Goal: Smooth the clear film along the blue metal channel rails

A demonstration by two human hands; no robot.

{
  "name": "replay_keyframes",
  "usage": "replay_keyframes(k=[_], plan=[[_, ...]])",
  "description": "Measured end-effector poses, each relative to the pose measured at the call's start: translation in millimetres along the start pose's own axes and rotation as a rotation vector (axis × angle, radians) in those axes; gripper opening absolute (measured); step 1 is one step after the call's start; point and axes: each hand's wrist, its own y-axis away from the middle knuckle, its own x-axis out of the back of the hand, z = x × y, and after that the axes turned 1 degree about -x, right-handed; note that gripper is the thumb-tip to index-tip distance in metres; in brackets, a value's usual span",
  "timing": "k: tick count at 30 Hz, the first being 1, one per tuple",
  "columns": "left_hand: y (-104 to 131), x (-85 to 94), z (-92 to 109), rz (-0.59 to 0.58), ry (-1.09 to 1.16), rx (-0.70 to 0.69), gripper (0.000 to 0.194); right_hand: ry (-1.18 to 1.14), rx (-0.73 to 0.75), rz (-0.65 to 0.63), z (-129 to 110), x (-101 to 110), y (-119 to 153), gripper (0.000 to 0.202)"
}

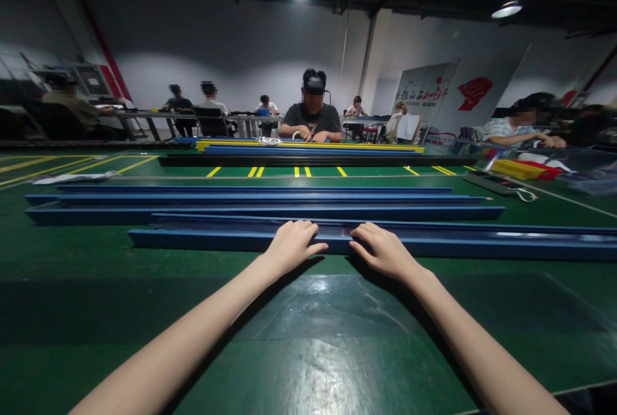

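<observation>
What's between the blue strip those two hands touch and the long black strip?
In the head view, more blue strips, then green tabletop with yellow stripes, lie between the front blue strip and the black strip.

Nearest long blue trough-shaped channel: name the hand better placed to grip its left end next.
Probably the left hand: it is on the channel nearer that end, while the right hand is farther along.

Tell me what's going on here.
Someone's left hand and right hand are on the nearest long blue rail, a gap between them, fingers bent over it. The rail lies on a green table, with more blue rails behind it and a clear sheet in front. Across the table, a co-worker has both hands low behind a yellow strip.
</observation>
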Motion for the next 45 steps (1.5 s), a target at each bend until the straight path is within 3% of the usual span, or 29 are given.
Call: replay_keyframes(k=[9, 18, 29, 45], plan=[[21, -7.6, -23, 0.076, -0.085, -0.001, 0.027, 0.123, -0.020, -0.125, -13, 4, -23, 0.036], [29, -10.3, -35, 0.132, -0.176, -0.033, 0.031, 0.176, 0.056, -0.124, -40, 0, -50, 0.043], [34, -12.5, -34, 0.217, -0.223, -0.040, 0.033, 0.154, 0.052, -0.129, -40, -2, -43, 0.017], [35, -16.2, -32, 0.285, -0.163, -0.074, 0.029, 0.204, 0.015, -0.149, -24, 6, -29, 0.016]])
